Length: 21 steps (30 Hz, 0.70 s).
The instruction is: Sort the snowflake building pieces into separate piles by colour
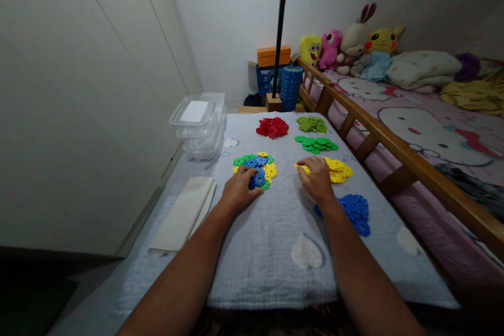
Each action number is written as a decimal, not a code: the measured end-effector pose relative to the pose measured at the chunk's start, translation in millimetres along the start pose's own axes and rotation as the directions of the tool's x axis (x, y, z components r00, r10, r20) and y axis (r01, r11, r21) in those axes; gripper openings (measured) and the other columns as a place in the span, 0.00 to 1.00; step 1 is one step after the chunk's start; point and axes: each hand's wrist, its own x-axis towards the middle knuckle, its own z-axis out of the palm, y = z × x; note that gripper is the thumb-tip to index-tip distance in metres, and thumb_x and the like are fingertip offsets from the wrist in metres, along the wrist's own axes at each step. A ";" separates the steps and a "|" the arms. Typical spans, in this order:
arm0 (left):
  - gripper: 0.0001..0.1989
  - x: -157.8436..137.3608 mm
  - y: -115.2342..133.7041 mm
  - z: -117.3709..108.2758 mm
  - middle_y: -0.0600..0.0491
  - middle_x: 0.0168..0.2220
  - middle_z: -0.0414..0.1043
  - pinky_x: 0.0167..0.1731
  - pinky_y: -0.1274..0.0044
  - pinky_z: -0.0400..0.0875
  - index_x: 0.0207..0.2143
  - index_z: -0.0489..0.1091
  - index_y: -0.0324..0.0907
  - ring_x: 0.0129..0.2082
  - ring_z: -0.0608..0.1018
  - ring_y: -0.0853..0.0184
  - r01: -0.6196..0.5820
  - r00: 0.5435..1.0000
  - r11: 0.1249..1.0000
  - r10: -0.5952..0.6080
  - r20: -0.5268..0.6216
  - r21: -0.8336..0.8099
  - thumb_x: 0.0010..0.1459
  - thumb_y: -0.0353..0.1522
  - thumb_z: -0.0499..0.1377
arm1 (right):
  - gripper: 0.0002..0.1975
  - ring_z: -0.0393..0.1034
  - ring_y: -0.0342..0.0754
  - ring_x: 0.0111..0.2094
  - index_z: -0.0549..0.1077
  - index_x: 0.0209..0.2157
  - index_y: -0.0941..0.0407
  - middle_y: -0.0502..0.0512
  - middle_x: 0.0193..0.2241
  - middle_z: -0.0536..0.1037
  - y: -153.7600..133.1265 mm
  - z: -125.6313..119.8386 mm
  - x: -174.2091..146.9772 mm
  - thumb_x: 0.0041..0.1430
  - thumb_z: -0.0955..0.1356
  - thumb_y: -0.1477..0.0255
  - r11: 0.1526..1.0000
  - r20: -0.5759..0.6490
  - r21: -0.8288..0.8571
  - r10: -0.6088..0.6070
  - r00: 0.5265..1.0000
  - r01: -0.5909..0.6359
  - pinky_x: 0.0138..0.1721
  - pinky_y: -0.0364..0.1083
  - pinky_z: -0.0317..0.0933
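My left hand (239,190) is at a mixed pile of flower-shaped snowflake discs, its thumb and fingers apart at the near left edge. Blue discs (259,178) lie between and beyond the fingertips, with yellow discs (271,170) and green discs (244,159) around them. Over to the right, my right hand (317,177) pinches a yellow snowflake disc (305,169) beside the yellow pile (339,170); the hand partly hides it. Beneath my right forearm, part of the blue pile (356,211) is covered.
Red (272,127), lime (312,124) and green piles (316,144) lie farther back. Stacked clear plastic boxes (199,128) and a folded cream cloth (184,214) are on the left. A wooden bed rail (366,136) borders the right; a black pole (280,26) rises behind.
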 end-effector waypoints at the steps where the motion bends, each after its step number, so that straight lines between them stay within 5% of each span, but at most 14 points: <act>1: 0.31 0.1 -0.5 0.4 0.48 0.56 0.67 0.50 0.70 0.72 0.57 0.67 0.48 0.52 0.75 0.57 -0.001 1.000 1.000 0.001 -0.003 -0.008 0.51 0.40 0.68 | 0.10 0.66 0.55 0.45 0.77 0.38 0.55 0.59 0.40 0.79 -13.4 7.0 -2.5 0.61 0.64 0.73 0.998 0.063 0.033 -0.054 0.997 0.052 0.49 0.53 0.55; 5: 0.32 1.5 -5.6 2.5 0.47 0.55 0.67 0.51 0.68 0.72 0.57 0.67 0.46 0.52 0.75 0.57 -0.015 1.000 0.998 0.014 -0.021 -0.068 0.50 0.40 0.68 | 0.15 0.63 0.56 0.50 0.76 0.48 0.53 0.57 0.49 0.78 -51.5 34.0 -16.3 0.63 0.64 0.75 0.979 0.251 0.097 -0.201 0.947 0.182 0.51 0.55 0.54; 10: 0.32 5.6 -15.1 3.0 0.46 0.55 0.67 0.49 0.69 0.73 0.58 0.65 0.43 0.54 0.74 0.58 -0.024 1.000 0.971 0.021 -0.015 -0.236 0.50 0.35 0.67 | 0.23 0.58 0.58 0.56 0.68 0.60 0.50 0.54 0.62 0.69 -59.8 55.5 -25.7 0.65 0.63 0.74 0.968 0.314 0.126 -0.248 0.917 0.219 0.56 0.58 0.53; 16: 0.32 7.4 -19.8 3.3 0.46 0.56 0.67 0.49 0.69 0.74 0.58 0.64 0.42 0.51 0.75 0.59 -0.027 1.000 0.950 0.025 -0.011 -0.311 0.49 0.30 0.65 | 0.16 0.60 0.59 0.54 0.74 0.51 0.49 0.55 0.54 0.75 -58.9 55.1 -22.3 0.62 0.67 0.73 0.971 0.320 0.101 -0.239 0.917 0.218 0.55 0.58 0.54; 21: 0.28 6.8 -18.4 3.4 0.46 0.53 0.68 0.50 0.69 0.73 0.55 0.67 0.41 0.52 0.74 0.59 -0.036 0.999 0.965 0.031 -0.026 -0.259 0.50 0.31 0.65 | 0.20 0.60 0.58 0.53 0.72 0.54 0.53 0.60 0.50 0.75 -58.6 51.9 -22.6 0.59 0.69 0.74 0.976 0.297 0.085 -0.219 0.929 0.203 0.53 0.56 0.56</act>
